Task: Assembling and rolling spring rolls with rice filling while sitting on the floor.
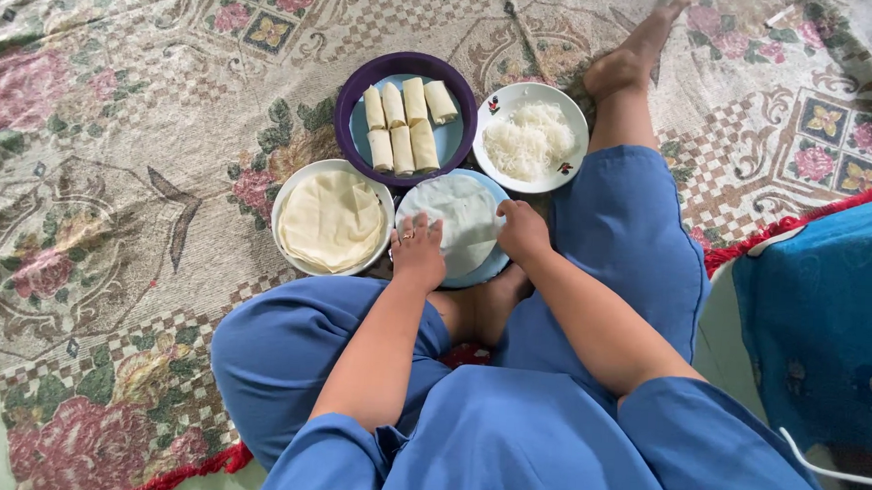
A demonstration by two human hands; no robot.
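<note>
floral rug (116,162) under everything. purple plate (350,89) of finished rolls (402,121) just beyond the blue plate (484,269); wrapper (461,222) lies flat on it. left hand (418,252) and right hand (522,231) fingers spread flat, pressing its near edge, gripping nothing. best to smooth evenly, avoid tearing.

My left hand (418,251) and right hand (522,231) cover the near edge of the thin white wrapper (461,222), which hides most of the blue plate (489,267) beneath. My fingertips' grip there is unclear. The white cable (828,468) runs off the picture's right edge.
</note>
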